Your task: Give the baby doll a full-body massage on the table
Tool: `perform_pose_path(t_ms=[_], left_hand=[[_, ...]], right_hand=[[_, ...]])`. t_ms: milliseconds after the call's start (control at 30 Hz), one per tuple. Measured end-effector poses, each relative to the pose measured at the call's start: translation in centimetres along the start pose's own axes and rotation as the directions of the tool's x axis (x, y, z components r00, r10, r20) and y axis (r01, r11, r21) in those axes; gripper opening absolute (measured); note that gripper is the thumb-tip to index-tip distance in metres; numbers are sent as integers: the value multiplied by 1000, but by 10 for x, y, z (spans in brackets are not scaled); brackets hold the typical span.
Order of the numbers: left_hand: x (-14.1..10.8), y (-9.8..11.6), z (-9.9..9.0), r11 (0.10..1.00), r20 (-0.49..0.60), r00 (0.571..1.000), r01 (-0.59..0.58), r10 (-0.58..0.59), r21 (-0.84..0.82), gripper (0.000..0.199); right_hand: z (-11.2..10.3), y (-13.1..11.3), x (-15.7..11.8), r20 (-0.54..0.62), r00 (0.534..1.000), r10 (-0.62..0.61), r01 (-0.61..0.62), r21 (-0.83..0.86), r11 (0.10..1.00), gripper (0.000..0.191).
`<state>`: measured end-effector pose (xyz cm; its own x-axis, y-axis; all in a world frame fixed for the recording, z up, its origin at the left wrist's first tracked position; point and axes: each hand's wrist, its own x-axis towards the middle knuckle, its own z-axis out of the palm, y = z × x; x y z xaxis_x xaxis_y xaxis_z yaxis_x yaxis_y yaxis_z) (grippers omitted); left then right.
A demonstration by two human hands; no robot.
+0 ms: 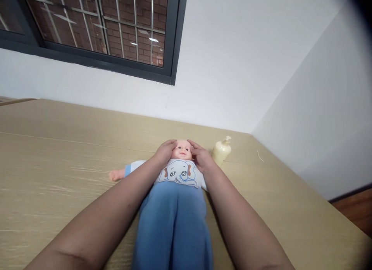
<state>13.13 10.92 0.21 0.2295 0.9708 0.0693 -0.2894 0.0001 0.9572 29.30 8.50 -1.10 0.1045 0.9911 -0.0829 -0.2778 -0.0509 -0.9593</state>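
A baby doll (176,208) lies on its back with its head away from me. It wears a white top with an elephant picture (181,173) and blue trousers. My left hand (166,151) cups the left side of the doll's head, and my right hand (201,155) cups the other side. The fingers curve along the temples, so the head is held between both palms. One doll arm (117,174) sticks out to the left past my forearm; the other is mostly hidden by my right arm. A cream pump bottle (221,150) stands just right of my right hand.
The doll lies on a wide tan surface (58,153) with fine creases. A white wall (221,68) with a dark-framed, barred window (110,26) rises behind it. Another wall (328,119) borders the right side. A thin pale strand (260,156) lies right of the bottle.
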Motion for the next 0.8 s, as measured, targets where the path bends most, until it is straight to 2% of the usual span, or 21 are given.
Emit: perform_pose_path(t_ms=[100,267,467,800], left_hand=[[-1,1,0,999,-4,1000,3,-3,33,24],[1,0,-2,993,-45,999,29,-24,111,40],[4,-3,-3,988,-64,997,50,-40,146,44],[4,-2,-2,996,-13,1000,27,-26,91,33]], right_hand=[[2,1,0,21,998,-61,61,-21,998,57],[6,4,2,49,988,-145,149,-81,986,55],[5,6,6,26,990,-137,139,-107,985,56],[6,3,4,8,994,-105,105,-32,994,50]])
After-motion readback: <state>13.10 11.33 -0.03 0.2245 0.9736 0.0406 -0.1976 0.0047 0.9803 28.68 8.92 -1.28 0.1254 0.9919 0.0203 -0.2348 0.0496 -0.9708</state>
